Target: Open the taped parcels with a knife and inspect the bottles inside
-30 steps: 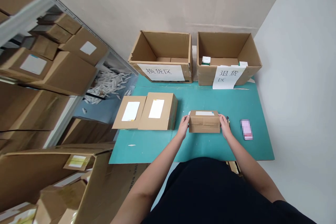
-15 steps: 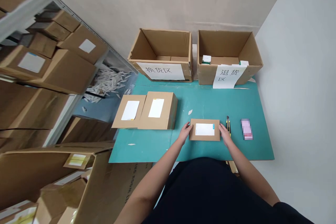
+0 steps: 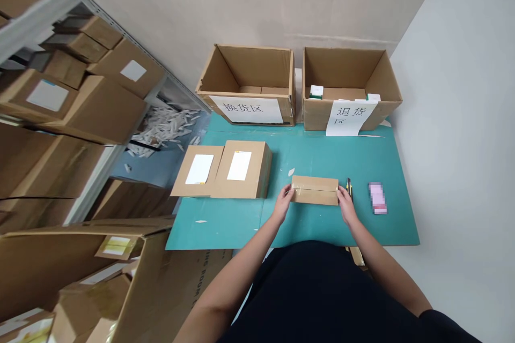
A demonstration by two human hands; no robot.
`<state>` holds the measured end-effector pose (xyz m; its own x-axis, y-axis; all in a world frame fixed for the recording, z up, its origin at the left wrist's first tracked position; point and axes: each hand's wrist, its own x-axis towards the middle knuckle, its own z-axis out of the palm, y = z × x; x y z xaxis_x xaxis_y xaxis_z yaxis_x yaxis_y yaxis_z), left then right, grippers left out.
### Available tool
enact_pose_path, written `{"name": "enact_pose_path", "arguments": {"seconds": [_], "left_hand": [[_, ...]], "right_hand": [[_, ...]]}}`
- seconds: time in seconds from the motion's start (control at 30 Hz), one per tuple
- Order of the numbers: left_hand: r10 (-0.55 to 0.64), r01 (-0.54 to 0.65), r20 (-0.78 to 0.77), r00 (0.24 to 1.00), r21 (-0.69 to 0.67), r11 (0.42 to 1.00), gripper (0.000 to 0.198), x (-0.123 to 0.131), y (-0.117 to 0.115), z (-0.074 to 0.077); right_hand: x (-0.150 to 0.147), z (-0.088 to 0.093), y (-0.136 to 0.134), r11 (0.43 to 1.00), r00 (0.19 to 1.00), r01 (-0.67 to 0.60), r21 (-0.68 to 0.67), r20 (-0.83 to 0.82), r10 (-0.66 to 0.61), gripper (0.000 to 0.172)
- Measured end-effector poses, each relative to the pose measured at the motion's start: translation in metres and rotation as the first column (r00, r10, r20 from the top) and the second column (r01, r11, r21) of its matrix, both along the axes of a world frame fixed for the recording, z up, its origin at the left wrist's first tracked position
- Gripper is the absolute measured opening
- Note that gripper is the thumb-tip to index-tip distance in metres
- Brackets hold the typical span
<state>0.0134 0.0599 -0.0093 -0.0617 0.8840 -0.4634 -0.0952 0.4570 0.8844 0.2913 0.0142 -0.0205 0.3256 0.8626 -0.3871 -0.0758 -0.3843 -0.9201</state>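
Observation:
Between my two hands is a small cardboard box [image 3: 315, 191], gripped by its short ends. Its taped seam faces up toward me, and the white label is out of sight. My left hand [image 3: 284, 201] closes on the left end, my right hand [image 3: 344, 202] on the right end. Just beyond my right fingers lies a yellow and black utility knife [image 3: 349, 187]. A blurred pink item [image 3: 377, 198] rests farther right on the green tabletop [image 3: 237, 228].
Two labelled cardboard boxes [image 3: 241, 182] sit at the table's left. Along the back stand two open cartons with paper signs, the left carton [image 3: 288, 107] and the right carton [image 3: 386, 110], which has small white boxes inside. Shelves of boxes [image 3: 112, 107] and a large carton [image 3: 161, 278] are at left.
The small box has been turned over: its labelled face was up, and now a taped seam shows. Both hands have kept hold of its ends.

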Motion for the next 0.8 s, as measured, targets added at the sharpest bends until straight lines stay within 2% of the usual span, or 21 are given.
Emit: {"name": "enact_pose_path", "arguments": {"seconds": [0.1, 0.2, 0.33, 0.43, 0.5, 0.6, 0.7, 0.8], "left_hand": [[-0.027, 0.027, 0.010, 1.000, 0.008, 1.000, 0.060, -0.003, -0.003, -0.007], [-0.038, 0.038, 0.001, 0.999, -0.006, 0.999, 0.060, -0.002, 0.006, -0.010], [-0.049, 0.050, -0.041, 0.998, 0.029, 0.998, 0.055, 0.002, 0.024, -0.007], [-0.076, 0.076, 0.000, 0.997, 0.063, 0.995, 0.054, 0.001, 0.025, -0.006], [-0.108, 0.105, 0.023, 0.994, 0.079, 0.991, 0.054, -0.003, 0.018, -0.007], [-0.149, 0.147, 0.042, 0.988, 0.049, 0.988, 0.061, -0.012, -0.004, -0.010], [-0.139, 0.145, 0.082, 0.987, -0.064, 0.987, 0.070, -0.021, -0.029, -0.013], [-0.111, 0.132, 0.115, 0.987, -0.196, 0.972, 0.069, -0.023, -0.043, -0.014]], "right_hand": [[-0.003, -0.002, -0.003, 0.999, 0.998, 0.013, -0.051, -0.060, -0.017, 0.056], [-0.006, 0.000, 0.007, 0.997, 0.995, 0.000, -0.075, -0.097, -0.007, 0.061], [-0.007, 0.006, 0.021, 0.999, 0.994, -0.033, -0.019, -0.102, 0.031, 0.067], [-0.003, 0.010, 0.020, 0.997, 0.992, -0.068, 0.048, -0.108, 0.073, 0.066], [0.002, 0.011, 0.012, 0.996, 0.992, -0.061, 0.060, -0.106, 0.067, 0.065], [0.007, 0.009, -0.007, 0.999, 0.994, -0.033, 0.005, -0.103, 0.033, 0.061], [0.005, 0.003, -0.029, 0.997, 0.994, 0.007, -0.081, -0.110, -0.016, 0.058], [-0.001, -0.005, -0.043, 0.990, 0.995, 0.008, -0.139, -0.096, -0.021, 0.060]]}}
